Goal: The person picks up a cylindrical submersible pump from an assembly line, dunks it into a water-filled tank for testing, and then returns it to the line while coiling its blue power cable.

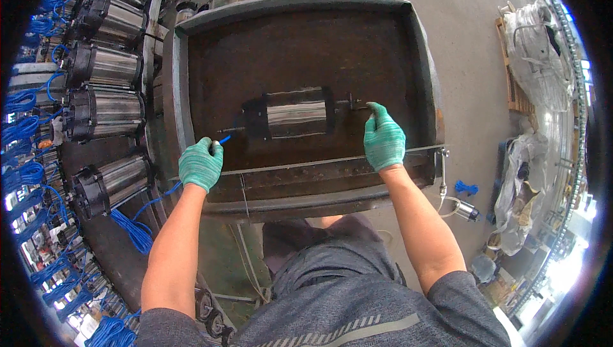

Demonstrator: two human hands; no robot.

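A cylindrical motor (296, 113) with a shiny metal body and black end caps lies on its side in a deep, dark metal tank (300, 205). My left hand (201, 163), in a green knitted glove, is closed around a blue cable (224, 139) near the motor's left end. The cable's short end pokes out past the fingertips. At the motor's right end is a thin shaft fitting (353, 102) with a crosspiece. My gloved right hand (384, 136) is beside that fitting, its index finger stretched toward the tip. Whether the finger touches it I cannot tell.
Along the left stands a row of similar motors (116, 114) with coiled blue cables (133, 231). A metal rod crosses the tank's near side, with a small cylinder (467, 211) and hose at the right. Plastic-wrapped goods (537, 53) stand by a pallet at the far right.
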